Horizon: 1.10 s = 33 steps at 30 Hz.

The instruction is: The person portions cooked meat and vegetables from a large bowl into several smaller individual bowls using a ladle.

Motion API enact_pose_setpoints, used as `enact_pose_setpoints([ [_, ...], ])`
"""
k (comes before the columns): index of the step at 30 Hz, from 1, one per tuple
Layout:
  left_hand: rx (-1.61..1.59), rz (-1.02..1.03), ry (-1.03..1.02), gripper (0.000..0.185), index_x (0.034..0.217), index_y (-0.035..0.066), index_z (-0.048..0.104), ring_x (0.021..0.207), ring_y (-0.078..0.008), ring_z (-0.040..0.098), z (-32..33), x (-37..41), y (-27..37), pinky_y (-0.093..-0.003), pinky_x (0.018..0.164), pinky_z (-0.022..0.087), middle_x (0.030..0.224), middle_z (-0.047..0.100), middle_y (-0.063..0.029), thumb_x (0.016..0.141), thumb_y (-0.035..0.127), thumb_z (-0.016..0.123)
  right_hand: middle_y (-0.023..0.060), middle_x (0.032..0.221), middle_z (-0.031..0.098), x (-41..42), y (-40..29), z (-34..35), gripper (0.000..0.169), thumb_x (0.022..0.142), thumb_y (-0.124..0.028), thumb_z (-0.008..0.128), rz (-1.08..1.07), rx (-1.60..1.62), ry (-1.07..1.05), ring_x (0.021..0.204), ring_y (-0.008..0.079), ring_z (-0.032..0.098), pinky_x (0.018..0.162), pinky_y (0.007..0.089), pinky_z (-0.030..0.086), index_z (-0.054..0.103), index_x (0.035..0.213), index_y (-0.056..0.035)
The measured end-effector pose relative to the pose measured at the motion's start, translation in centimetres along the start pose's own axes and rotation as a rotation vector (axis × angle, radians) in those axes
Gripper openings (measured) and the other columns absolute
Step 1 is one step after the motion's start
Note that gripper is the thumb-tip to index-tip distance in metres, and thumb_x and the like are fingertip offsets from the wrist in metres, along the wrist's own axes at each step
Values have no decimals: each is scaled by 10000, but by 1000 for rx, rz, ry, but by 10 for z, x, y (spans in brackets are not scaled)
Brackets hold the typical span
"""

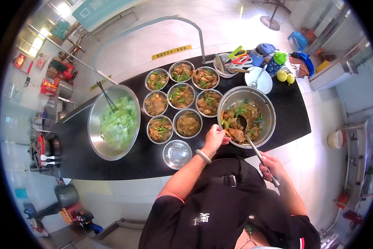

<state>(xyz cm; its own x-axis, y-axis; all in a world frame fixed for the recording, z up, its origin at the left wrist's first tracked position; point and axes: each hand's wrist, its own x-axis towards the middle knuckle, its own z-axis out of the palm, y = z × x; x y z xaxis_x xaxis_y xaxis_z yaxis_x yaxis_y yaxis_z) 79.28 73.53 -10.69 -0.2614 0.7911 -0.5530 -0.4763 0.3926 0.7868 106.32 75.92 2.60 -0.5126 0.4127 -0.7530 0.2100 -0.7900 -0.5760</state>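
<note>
My right hand (271,168) is closed around the handle of a metal ladle (255,148), whose bowl rests among meat and green vegetables in a large steel bowl (271,124). At that bowl's near left rim is my left hand (215,139), its fingers bent at the edge and apparently gripping it. Several small round metal bowls filled with meat and greens stand left of the large bowl, among them one (187,123) nearest my left hand. Closer to me sits a small metal bowl (177,154) without food. A wide steel basin (93,124) holds chopped pale green vegetables and dark chopsticks (107,97).
All of this stands on a black countertop (77,155). At its back right are a container of scissors (225,67), a white plate (267,81), a blue bottle (261,54), a green-lidded bottle (277,62) and yellow-green fruits (281,76). A metal rail (202,43) rises behind.
</note>
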Motion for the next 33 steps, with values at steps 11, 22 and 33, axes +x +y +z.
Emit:
enact_pose_setpoints([
  [11,47,-26,-56,135,1004,28,474,698,-197,702,-8,-1,-2,-306,572,593,886,619,-97,991,134,557,-13,639,429,9,16,-21,414,1038,-223,464,-154,462,-99,358,50,328,290,212,264,434,1441,-131],
  [22,90,0,6,313,1242,4,470,883,-216,686,-74,-41,13,-323,724,577,1056,664,-152,991,170,556,-4,605,430,-1,-20,12,422,1050,-196,426,-240,416,-100,345,54,340,282,213,279,401,1455,-77],
  [33,-172,132,474,228,1191,5,518,873,-174,683,-178,-151,-35,-268,681,568,1038,675,-126,993,118,522,-10,607,417,117,-104,183,393,1049,-208,453,-263,48,-330,347,77,321,296,231,279,460,1430,-115],
])
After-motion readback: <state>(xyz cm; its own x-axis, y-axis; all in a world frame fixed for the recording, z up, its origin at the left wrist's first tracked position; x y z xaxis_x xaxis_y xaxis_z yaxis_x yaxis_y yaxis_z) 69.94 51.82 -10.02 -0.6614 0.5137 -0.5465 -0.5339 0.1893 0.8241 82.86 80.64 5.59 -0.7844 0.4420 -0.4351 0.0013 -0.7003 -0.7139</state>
